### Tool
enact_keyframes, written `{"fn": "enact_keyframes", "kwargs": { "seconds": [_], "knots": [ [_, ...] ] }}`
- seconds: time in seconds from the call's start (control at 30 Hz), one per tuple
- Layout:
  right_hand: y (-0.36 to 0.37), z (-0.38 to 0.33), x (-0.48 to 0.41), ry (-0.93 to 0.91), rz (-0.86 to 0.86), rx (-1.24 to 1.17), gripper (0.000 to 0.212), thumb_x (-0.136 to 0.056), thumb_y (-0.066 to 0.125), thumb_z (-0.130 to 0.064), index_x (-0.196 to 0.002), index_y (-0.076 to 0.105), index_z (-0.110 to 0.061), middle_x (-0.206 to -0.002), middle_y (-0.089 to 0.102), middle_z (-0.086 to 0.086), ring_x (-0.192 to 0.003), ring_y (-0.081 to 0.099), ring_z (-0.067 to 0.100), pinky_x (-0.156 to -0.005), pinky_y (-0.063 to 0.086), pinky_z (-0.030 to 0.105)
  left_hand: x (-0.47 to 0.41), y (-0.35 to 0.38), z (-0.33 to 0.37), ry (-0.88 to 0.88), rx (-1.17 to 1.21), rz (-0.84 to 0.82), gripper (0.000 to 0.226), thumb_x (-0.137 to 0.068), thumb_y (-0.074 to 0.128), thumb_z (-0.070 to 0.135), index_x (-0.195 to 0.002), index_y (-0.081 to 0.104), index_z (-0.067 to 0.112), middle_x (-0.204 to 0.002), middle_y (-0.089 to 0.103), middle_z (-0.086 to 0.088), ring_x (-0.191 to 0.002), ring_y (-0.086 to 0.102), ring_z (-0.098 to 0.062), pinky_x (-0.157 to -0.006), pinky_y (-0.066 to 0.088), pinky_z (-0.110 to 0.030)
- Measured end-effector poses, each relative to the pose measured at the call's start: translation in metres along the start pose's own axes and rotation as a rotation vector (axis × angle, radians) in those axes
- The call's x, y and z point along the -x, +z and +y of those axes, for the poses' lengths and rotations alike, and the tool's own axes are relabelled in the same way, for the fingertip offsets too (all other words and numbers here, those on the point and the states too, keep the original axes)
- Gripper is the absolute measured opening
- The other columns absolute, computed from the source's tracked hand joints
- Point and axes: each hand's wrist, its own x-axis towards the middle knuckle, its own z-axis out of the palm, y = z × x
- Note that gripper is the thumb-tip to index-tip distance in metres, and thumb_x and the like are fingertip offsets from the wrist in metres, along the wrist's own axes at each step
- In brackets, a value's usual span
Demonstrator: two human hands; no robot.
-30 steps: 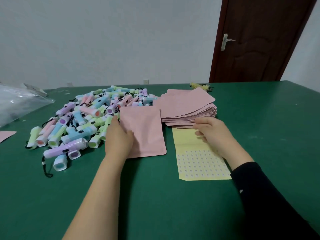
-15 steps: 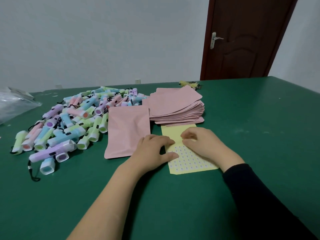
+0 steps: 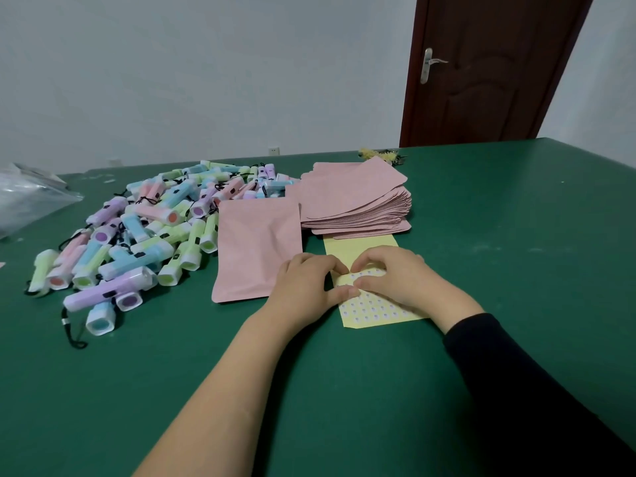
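A yellow sticker sheet (image 3: 358, 247) with rows of small round stickers lies on the green table (image 3: 516, 242). My left hand (image 3: 304, 285) pinches its left edge between thumb and curled fingers, and the edge is bent up a little. My right hand (image 3: 395, 277) rests on the sheet with curled fingers, thumb and forefinger pinching at the stickers near my left hand. Whether a sticker is lifted is hidden. A single pink pouch (image 3: 256, 249) lies flat just left of my left hand.
A stack of pink pouches (image 3: 358, 201) sits behind the sheet. A pile of pastel flashlights (image 3: 148, 235) with black cords fills the left. A clear plastic bag (image 3: 27, 197) lies far left. A small yellow bundle (image 3: 377, 153) and a brown door (image 3: 492, 70) are beyond.
My left hand let go of the single pink pouch and came right onto the sticker sheet. My right hand slid down the sheet to meet it. The view shifted slightly right.
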Motion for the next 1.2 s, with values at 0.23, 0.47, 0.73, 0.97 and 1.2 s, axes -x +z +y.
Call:
{"fn": "enact_keyframes", "kwargs": {
  "seconds": [0.23,0.47,0.73,0.97,1.2],
  "knots": [
    [0.0047,-0.0016,-0.0012,-0.010,0.056,0.041,0.012,-0.088,0.066,-0.040,-0.086,0.056,-0.047,-0.106,0.055,-0.024,-0.116,0.048,0.008,-0.114,0.003,0.063,0.0017,-0.0009,0.0027,0.002,-0.002,0.021,0.037,-0.086,0.065,0.053,-0.115,0.060,0.030,-0.116,0.061,0.009,-0.124,0.040,-0.017,-0.104,0.028,-0.033],
    [0.0097,-0.0016,-0.0025,-0.036,0.096,0.059,0.015,-0.089,0.065,-0.038,-0.081,0.055,-0.047,-0.103,0.061,-0.024,-0.099,0.047,0.000,-0.113,0.003,0.063,0.0015,-0.0012,0.0043,-0.002,-0.003,0.031,0.039,-0.086,0.065,0.053,-0.115,0.059,0.027,-0.116,0.060,0.007,-0.121,0.041,-0.016,-0.101,0.029,-0.031],
    [0.0096,-0.0031,-0.0026,-0.028,0.101,0.052,0.012,-0.089,0.065,-0.036,-0.088,0.058,-0.045,-0.100,0.060,-0.025,-0.097,0.049,0.000,-0.115,0.002,0.062,0.0017,-0.0009,0.0046,-0.002,-0.019,0.024,0.039,-0.087,0.063,0.054,-0.115,0.057,0.028,-0.114,0.060,0.009,-0.118,0.043,-0.016,-0.099,0.029,-0.031],
    [0.0084,-0.0052,-0.0004,-0.031,0.097,0.049,0.013,-0.090,0.065,-0.035,-0.085,0.057,-0.044,-0.100,0.061,-0.024,-0.099,0.051,0.001,-0.115,0.004,0.061,0.0021,-0.0009,0.0047,0.002,-0.025,0.021,0.039,-0.087,0.062,0.054,-0.116,0.057,0.028,-0.113,0.059,0.009,-0.117,0.043,-0.016,-0.099,0.030,-0.031],
    [0.0083,-0.0072,0.0003,-0.044,0.091,0.049,0.019,-0.089,0.066,-0.034,-0.079,0.055,-0.045,-0.097,0.061,-0.024,-0.097,0.051,0.001,-0.115,0.004,0.060,0.0021,-0.0011,0.0063,-0.003,-0.028,0.024,0.040,-0.088,0.062,0.053,-0.118,0.057,0.027,-0.116,0.060,0.008,-0.119,0.043,-0.017,-0.100,0.030,-0.032]
  ]
}}
